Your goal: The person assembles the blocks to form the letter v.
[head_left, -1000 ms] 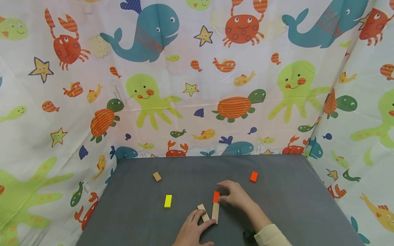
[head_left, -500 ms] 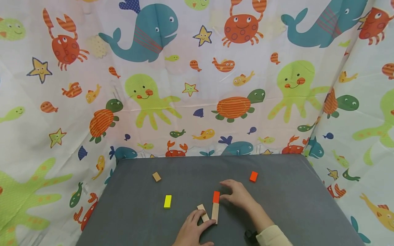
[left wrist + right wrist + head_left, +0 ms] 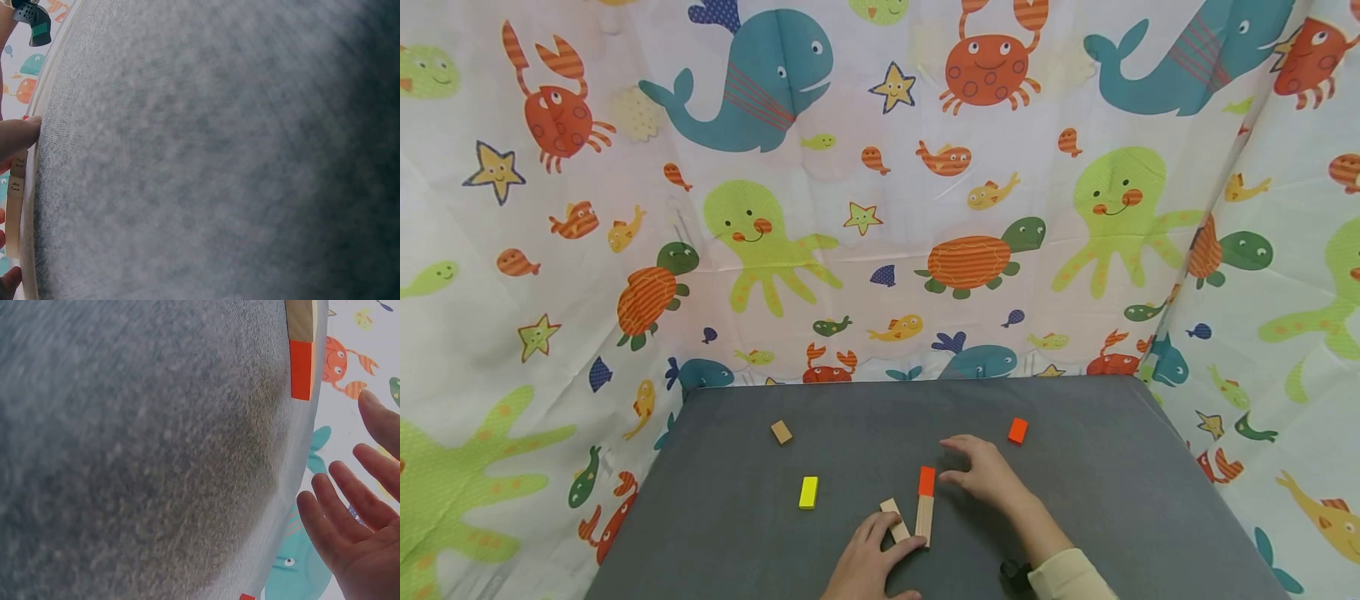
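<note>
In the head view my left hand (image 3: 868, 558) rests low on the table, its bent fingers over a slanted plain wooden block (image 3: 891, 507). Its thumb touches the near end of a second wooden block (image 3: 925, 517). The left wrist view shows the blocks edge-on, with a number stamped on the end of the slanted wooden block (image 3: 15, 219); the thumb (image 3: 22, 134) partly covers the other. A red block (image 3: 927, 481) lies end to end with the second one. My right hand (image 3: 988, 475) hovers just right of the red block, fingers spread apart and holding nothing.
A yellow block (image 3: 808, 492) lies to the left, with a small wooden block (image 3: 782, 432) farther back. Another red block (image 3: 1018, 431) lies at the back right. Behind the grey table (image 3: 1097, 483) hangs a curtain (image 3: 895, 183) printed with sea animals.
My right hand has drawn slightly rightward from the red block, widening the gap. My left hand and the blocks have stayed where they were.
</note>
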`<state>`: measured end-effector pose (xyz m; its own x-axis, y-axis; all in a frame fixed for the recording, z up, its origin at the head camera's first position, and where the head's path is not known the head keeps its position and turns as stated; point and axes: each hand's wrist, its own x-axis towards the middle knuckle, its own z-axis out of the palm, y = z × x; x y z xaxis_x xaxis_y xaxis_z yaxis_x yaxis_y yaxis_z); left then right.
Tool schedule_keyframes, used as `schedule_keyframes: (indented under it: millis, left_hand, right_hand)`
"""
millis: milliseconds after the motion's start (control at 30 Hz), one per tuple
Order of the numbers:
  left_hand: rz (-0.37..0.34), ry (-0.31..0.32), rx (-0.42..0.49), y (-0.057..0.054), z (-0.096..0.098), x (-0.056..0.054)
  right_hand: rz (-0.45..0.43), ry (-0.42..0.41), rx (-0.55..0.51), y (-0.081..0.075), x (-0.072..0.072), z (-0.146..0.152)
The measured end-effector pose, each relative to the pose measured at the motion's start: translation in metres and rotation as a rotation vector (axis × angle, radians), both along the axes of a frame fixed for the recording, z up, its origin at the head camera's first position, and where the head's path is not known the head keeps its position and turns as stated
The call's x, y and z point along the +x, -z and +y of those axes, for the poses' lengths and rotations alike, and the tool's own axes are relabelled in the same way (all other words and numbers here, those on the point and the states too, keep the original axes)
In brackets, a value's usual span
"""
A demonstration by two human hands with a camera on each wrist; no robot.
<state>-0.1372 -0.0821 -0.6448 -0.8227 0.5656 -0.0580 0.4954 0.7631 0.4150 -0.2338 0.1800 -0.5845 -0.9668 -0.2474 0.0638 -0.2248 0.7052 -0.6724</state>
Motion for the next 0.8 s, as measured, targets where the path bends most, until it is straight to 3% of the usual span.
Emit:
schedule_keyframes:
  millis: [600,800]
  left_hand:
    - [0.045,0.017,0.021,0.0006,-0.0007,0.0013]
    - [0.021,0.010,0.023,0.0003,-0.0003,0.0011]
  right_hand:
    - [0.020,0.030,0.026,0.0023,-0.0027,0.0073]
    - [0.014,0.041,0.019,0.0013,-0.0036,0.0106]
